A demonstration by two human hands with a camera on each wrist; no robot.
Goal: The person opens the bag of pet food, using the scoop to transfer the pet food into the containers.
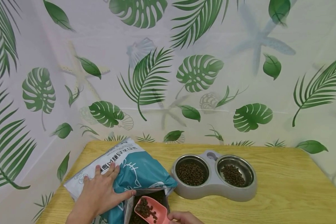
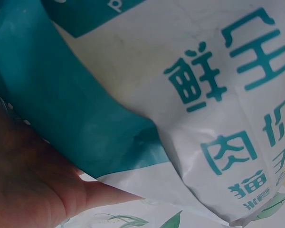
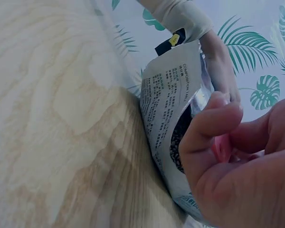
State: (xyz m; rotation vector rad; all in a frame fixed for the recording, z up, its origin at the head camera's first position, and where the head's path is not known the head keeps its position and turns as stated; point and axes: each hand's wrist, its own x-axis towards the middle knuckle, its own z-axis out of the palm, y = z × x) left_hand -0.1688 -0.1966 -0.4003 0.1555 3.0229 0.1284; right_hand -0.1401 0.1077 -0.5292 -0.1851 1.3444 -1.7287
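1. The left hand point(image 1: 100, 190) lies spread across the bag point(image 1: 148, 169).
2. Near its thumb, the right hand point(image 1: 186, 217) grips a pink scoop point(image 1: 159, 209) bearing brown kibble point(image 1: 144, 209), at the bag's open mouth.
3. Beyond the right hand, a double feeder point(image 1: 212, 189) stands on the bench point(image 1: 285, 186).

In the head view, we saw the right hand point(image 1: 186, 217) cut off by the bottom edge, and the lower end of the bag point(image 1: 154, 169) ran out of frame. The left hand point(image 1: 100, 189) hid some lettering point(image 1: 107, 167). From the right wrist, curled fingers point(image 3: 199, 130) blocked most of the scoop point(image 1: 159, 211) from us, and we found the small print point(image 3: 162, 97) mostly too fine to read.
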